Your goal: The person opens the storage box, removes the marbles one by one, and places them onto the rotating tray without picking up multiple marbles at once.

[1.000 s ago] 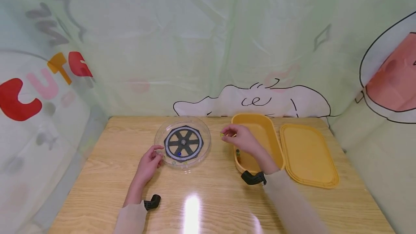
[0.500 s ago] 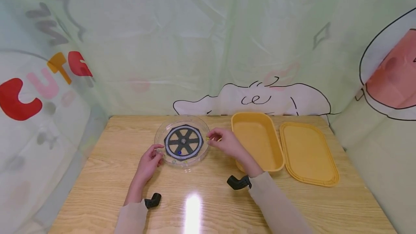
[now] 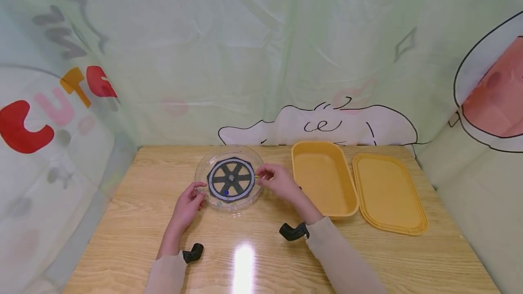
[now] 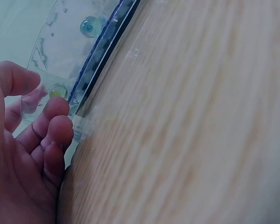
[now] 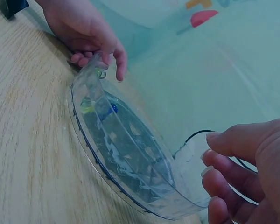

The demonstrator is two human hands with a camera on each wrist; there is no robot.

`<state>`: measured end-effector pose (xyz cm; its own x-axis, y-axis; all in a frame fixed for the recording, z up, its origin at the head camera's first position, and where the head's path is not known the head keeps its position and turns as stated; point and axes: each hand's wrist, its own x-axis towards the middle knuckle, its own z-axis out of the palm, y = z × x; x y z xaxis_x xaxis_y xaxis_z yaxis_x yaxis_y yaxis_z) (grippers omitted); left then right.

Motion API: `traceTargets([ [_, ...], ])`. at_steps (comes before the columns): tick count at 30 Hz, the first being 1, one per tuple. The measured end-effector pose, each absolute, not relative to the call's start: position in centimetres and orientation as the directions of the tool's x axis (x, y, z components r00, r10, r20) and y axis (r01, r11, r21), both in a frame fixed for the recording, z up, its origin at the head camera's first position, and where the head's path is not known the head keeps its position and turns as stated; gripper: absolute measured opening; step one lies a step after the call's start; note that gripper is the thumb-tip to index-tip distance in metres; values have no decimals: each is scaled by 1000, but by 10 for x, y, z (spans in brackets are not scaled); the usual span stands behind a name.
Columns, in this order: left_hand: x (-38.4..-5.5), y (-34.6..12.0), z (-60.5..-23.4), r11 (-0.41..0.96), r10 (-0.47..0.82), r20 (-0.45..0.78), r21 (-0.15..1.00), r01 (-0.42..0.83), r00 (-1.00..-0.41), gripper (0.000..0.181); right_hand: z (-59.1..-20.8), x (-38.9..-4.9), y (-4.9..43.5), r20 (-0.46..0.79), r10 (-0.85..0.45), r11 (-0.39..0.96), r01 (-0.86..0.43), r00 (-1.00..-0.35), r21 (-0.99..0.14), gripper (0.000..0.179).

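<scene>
A clear round dish point(image 3: 214, 157) stands left of centre in the head view. Within its outline shows a black, spoked, wheel-like disc point(image 3: 220, 179). My left hand point(image 3: 189, 204) holds its near left rim, fingers on both sides of the wall in the left wrist view. Inside lie a blue marble point(image 3: 226, 192) and pale green-yellow ones, such as a marble point(image 4: 91, 26) in the left wrist view. Over the right rim, my right hand point(image 3: 282, 183) pinches a small yellow marble point(image 3: 256, 176); the right wrist view does not show it between the fingers.
A deep yellow bin point(image 3: 324, 180) stands right of the right hand, something small and dark at its left rim. A yellow lid point(image 3: 388, 192) lies beside it on the wooden table point(image 3: 220, 248). A printed curtain point(image 3: 204, 58) hangs behind.
The right hand has moved left from above the bin's left edge to the dish's right rim, carrying the yellow marble. The left hand stays at the dish.
</scene>
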<state>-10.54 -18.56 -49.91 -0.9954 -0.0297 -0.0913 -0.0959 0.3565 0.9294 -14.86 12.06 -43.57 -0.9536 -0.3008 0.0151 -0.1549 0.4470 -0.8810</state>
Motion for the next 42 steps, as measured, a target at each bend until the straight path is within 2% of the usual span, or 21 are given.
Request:
traceTargets([
  [7,-109,-185,-502,359,-19,-68,931,-71,-997,24,-436,-150,116,-3,-281,467,-135,-960,-874,17],
  [27,-108,-188,-502,346,-32,-103,932,-107,-994,24,-444,-150,108,-32,-335,471,-138,-942,-871,16],
  [42,-106,-185,-503,344,-44,-103,932,-112,-994,25,-433,-149,125,-28,-304,437,-114,-952,-892,19],
])
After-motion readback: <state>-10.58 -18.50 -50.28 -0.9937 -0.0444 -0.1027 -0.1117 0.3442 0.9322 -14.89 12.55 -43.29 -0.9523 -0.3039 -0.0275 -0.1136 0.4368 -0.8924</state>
